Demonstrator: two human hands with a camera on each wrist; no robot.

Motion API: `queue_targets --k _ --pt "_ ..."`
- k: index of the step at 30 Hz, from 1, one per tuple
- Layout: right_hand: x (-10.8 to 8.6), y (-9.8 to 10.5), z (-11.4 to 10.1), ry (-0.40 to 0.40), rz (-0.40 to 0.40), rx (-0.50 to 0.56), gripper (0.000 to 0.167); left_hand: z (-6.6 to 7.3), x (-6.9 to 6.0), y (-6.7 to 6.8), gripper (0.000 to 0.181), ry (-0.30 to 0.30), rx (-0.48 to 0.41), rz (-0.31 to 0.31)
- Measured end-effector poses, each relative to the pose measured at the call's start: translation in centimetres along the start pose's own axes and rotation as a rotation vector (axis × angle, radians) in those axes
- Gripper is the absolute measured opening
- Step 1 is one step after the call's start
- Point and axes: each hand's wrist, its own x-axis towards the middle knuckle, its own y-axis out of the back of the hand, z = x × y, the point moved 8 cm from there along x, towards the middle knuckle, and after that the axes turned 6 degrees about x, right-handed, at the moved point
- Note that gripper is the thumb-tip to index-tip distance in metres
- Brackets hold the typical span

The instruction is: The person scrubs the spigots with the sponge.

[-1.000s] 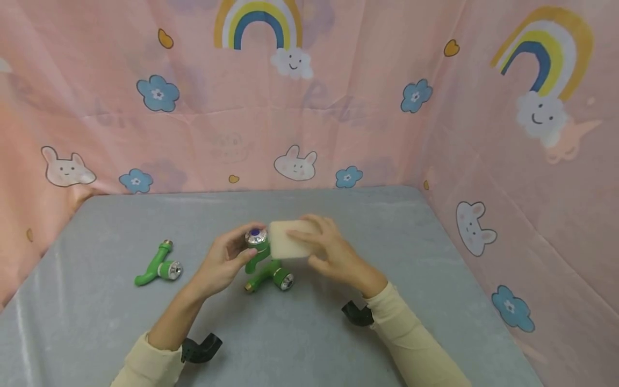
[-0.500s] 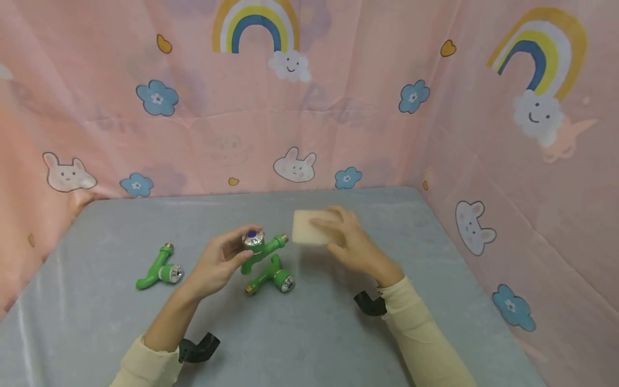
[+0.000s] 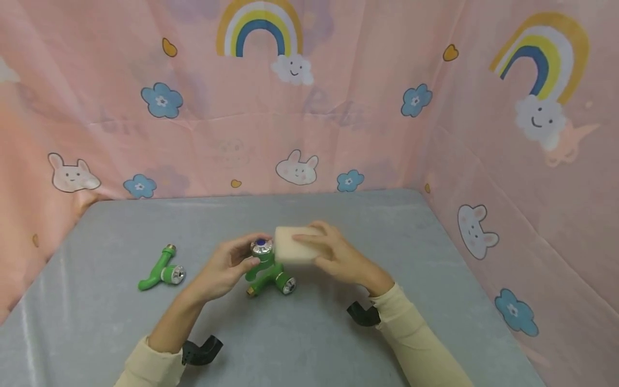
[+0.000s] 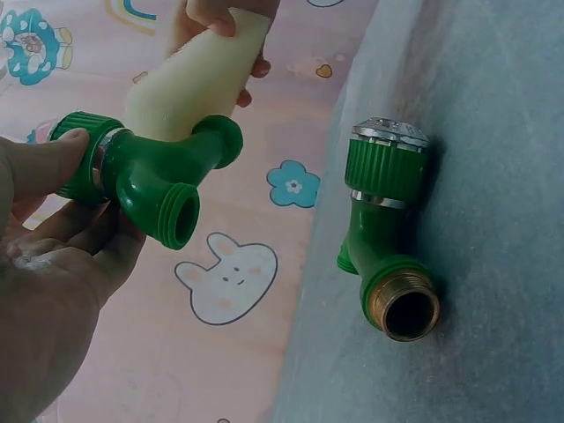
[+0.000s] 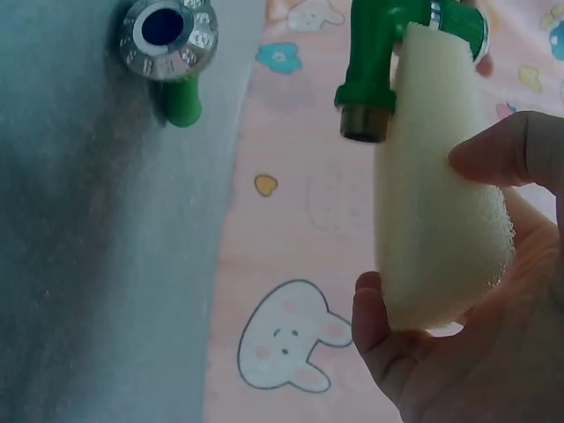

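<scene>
My left hand (image 3: 220,271) grips a green tap (image 3: 263,257) by its knob end, its silver cap with a blue centre facing up. In the left wrist view the thumb and fingers pinch the ribbed knob (image 4: 84,159). A cream sponge block (image 3: 295,244) is held by my right hand (image 3: 345,258), thumb on one face and fingers on the other. The right wrist view shows the sponge (image 5: 432,194) against the tap's green body (image 5: 370,53), beside its brass thread. A second green tap (image 3: 271,279) lies on the table just below the held one.
A third green tap (image 3: 162,270) lies on the grey table (image 3: 309,344) at the left. Black curved pieces (image 3: 202,352) hang by both wrists. Patterned pink cloth (image 3: 358,129) rises behind the table and along its right side.
The sponge moved right, away from the held tap, then came back left against it. My left hand still grips the tap, and the other two taps have not moved.
</scene>
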Motion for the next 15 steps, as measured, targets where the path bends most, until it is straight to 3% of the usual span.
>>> queue_targets --k 9,15 --pt "-0.6 1.3 1.1 -0.071 -0.027 0.051 0.060 -0.3 -0.3 1.1 0.044 0.026 -0.010 0.048" --pt "-0.7 2.6 0.4 -0.015 0.102 -0.011 0.063 -1.2 -0.3 2.0 0.044 0.115 0.023 0.136"
